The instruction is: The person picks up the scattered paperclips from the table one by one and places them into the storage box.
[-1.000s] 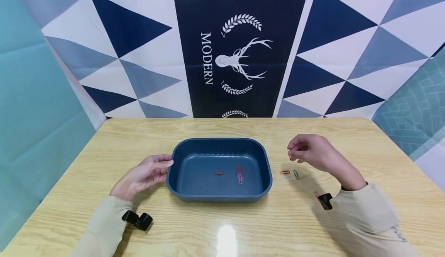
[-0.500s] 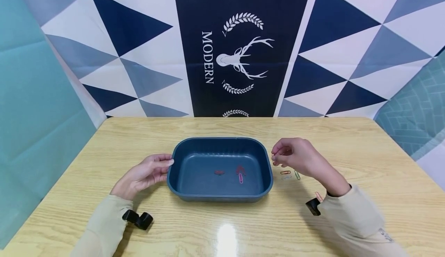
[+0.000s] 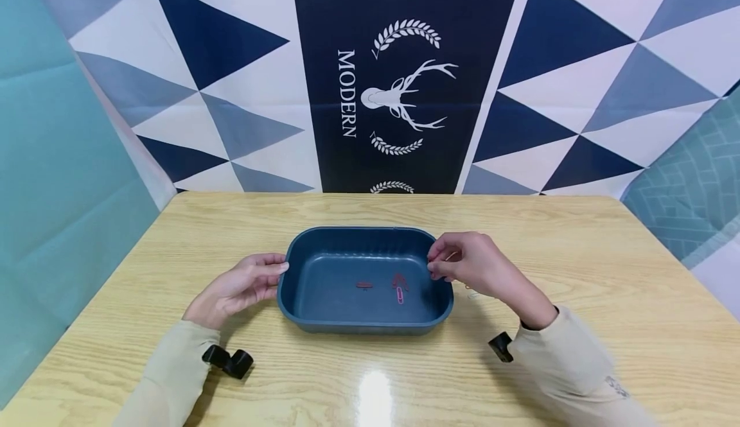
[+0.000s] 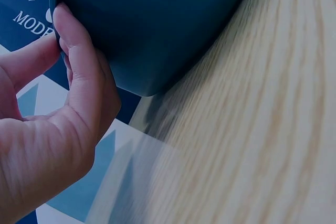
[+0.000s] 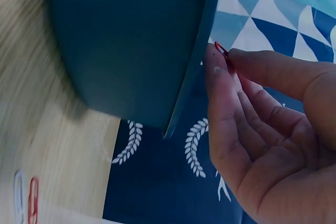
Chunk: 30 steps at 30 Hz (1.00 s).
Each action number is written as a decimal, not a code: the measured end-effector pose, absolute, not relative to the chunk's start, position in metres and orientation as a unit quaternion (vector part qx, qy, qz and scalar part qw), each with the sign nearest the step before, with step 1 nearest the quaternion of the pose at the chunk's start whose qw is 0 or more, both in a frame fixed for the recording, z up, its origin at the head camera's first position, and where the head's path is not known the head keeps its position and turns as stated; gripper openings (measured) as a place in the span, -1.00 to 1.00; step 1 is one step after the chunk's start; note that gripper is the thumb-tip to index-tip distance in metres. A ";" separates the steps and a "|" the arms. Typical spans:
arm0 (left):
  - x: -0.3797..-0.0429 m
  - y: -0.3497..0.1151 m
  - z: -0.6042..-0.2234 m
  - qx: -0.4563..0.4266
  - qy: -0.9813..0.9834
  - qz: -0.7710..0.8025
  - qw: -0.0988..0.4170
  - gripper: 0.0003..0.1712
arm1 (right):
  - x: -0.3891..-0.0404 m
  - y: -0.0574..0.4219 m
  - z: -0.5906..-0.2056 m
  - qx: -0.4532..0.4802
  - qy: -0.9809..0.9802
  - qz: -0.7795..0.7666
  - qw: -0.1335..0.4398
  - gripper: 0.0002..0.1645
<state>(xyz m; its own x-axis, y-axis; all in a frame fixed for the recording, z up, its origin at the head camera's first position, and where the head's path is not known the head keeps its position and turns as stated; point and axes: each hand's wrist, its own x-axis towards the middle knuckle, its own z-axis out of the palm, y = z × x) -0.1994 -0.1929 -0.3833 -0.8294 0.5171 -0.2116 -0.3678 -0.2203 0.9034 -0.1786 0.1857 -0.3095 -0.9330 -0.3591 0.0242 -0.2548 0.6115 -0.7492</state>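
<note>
A dark blue plastic basin (image 3: 329, 302) stands on the table. My left hand (image 3: 239, 286) pinches its left rim between thumb and fingers, as the left wrist view also shows. Over the basin's right rim, my right hand (image 3: 480, 270) pinches a red paper clip (image 5: 220, 49) between thumb and index fingertips. Inside the basin lie a pink paper clip (image 3: 399, 295), a red paper clip (image 3: 364, 284) and more red ones (image 3: 399, 280), too bunched to separate.
Right of the basin, a white paper clip (image 5: 19, 196) and a red-orange paper clip (image 5: 33, 200) lie on the wooden table (image 3: 231, 221). The right hand and arm hide most of that spot in the head view. A patterned cloth (image 3: 399, 3) hangs behind the table.
My right hand has moved left with the red paper clip, from above the table to over the basin's right rim. The green and pink table clips are now hidden. The left hand keeps its place.
</note>
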 end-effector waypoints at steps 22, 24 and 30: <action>-0.197 -0.193 -0.380 0.062 0.554 0.779 0.287 -0.83 | -0.178 0.169 -0.312 -0.209 0.876 -0.423 0.102 -0.93; -0.197 -0.194 -0.381 0.057 0.554 0.780 0.287 -0.82 | -0.179 0.170 -0.313 -0.213 0.876 -0.420 0.105 -0.93; -0.198 -0.193 -0.381 0.052 0.550 0.783 0.285 -0.80 | -0.180 0.171 -0.313 -0.213 0.881 -0.410 0.101 -0.93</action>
<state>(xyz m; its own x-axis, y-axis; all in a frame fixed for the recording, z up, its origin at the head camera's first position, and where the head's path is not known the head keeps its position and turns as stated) -0.1981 -0.1931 -0.3813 -0.8320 0.5036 -0.2327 -0.3899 -0.2326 0.8910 -0.1798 0.1713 -0.3128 -0.8893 -0.4574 -0.0026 -0.2922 0.5726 -0.7660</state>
